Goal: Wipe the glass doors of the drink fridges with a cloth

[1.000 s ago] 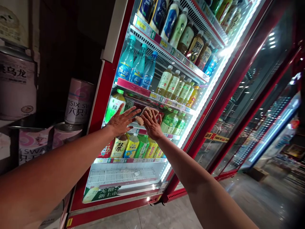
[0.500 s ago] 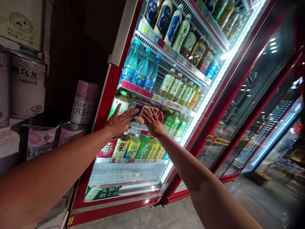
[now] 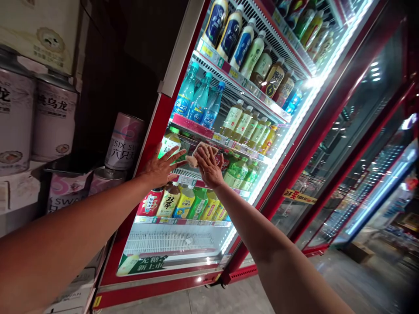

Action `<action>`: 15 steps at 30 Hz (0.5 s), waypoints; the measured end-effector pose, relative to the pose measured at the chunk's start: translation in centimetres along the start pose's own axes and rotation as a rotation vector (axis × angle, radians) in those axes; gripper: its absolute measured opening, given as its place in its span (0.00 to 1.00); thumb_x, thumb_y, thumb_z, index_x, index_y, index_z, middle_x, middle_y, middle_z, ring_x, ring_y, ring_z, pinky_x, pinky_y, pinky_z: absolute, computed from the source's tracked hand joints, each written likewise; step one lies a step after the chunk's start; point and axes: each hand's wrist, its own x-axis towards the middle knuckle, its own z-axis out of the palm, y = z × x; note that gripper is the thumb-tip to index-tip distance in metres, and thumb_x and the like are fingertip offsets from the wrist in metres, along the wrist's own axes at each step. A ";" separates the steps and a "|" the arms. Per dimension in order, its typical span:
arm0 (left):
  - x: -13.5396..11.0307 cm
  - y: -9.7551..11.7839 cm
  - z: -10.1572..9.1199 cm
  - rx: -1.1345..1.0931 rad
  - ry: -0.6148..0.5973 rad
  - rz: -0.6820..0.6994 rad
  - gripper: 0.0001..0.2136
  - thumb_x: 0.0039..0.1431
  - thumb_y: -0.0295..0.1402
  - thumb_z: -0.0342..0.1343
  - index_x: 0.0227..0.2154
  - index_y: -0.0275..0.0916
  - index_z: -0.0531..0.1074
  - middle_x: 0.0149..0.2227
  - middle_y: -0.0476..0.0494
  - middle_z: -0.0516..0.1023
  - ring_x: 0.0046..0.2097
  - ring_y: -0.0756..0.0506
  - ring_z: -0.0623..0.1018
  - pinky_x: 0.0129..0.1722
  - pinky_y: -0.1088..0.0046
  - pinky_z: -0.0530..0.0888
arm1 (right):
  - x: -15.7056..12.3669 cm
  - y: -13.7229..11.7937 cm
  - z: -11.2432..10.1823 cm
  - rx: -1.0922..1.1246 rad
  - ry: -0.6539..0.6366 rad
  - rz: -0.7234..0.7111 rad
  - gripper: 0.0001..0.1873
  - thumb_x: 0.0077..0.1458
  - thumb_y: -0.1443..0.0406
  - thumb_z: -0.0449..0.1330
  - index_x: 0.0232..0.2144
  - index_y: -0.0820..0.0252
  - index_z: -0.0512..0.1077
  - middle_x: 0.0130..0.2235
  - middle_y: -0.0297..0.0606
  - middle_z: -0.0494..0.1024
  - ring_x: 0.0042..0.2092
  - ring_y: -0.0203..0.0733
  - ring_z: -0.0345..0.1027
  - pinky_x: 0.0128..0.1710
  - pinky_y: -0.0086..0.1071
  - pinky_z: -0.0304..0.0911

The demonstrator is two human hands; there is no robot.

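Observation:
My left hand (image 3: 163,166) lies flat with fingers spread against the glass door (image 3: 183,237) of a red drinks fridge (image 3: 153,131). Just to its right, my right hand (image 3: 209,166) presses a tan cloth (image 3: 199,153) against the same glass, fingers curled over it. Behind the glass stand shelves of bottles: blue water bottles (image 3: 198,99), pale tea bottles (image 3: 248,126) and green and yellow drinks (image 3: 188,203).
Large round tins (image 3: 123,141) with printed labels stack on shelves at the left. A second glass door (image 3: 353,144) with a red frame stands to the right, carrying a yellow sticker (image 3: 299,196). The grey tiled floor (image 3: 248,296) runs below.
Both hands stay on the glass at about the same spot. The camera has shifted a little, so the fridge sits slightly further right and higher in view.

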 end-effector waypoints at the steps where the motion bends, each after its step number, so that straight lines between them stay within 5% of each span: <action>1: 0.0 -0.1 0.2 -0.002 0.000 -0.009 0.31 0.65 0.42 0.58 0.70 0.60 0.57 0.77 0.54 0.44 0.77 0.39 0.37 0.73 0.41 0.30 | 0.4 -0.2 0.1 0.005 0.031 0.065 0.28 0.74 0.59 0.43 0.73 0.37 0.51 0.76 0.28 0.51 0.78 0.48 0.31 0.73 0.66 0.22; 4: -0.3 -0.4 0.3 -0.004 -0.003 -0.019 0.35 0.64 0.43 0.60 0.71 0.59 0.54 0.76 0.52 0.44 0.77 0.40 0.38 0.73 0.41 0.31 | 0.7 -1.4 0.6 0.025 0.054 0.122 0.29 0.74 0.59 0.43 0.73 0.40 0.50 0.77 0.28 0.48 0.78 0.49 0.26 0.73 0.68 0.26; 10: -0.9 -0.7 0.0 0.002 0.018 -0.042 0.40 0.65 0.42 0.57 0.74 0.50 0.43 0.76 0.48 0.45 0.77 0.41 0.40 0.74 0.43 0.30 | 0.1 -1.8 0.4 0.006 -0.056 -0.152 0.27 0.74 0.57 0.44 0.72 0.34 0.52 0.75 0.22 0.54 0.78 0.45 0.30 0.73 0.62 0.14; 15: -1.0 -1.0 0.3 -0.002 -0.028 -0.075 0.42 0.64 0.41 0.55 0.75 0.47 0.38 0.76 0.48 0.44 0.77 0.42 0.40 0.74 0.47 0.29 | 2.4 -2.5 0.6 0.027 0.101 0.092 0.30 0.74 0.58 0.42 0.74 0.39 0.44 0.77 0.27 0.46 0.78 0.48 0.22 0.73 0.68 0.21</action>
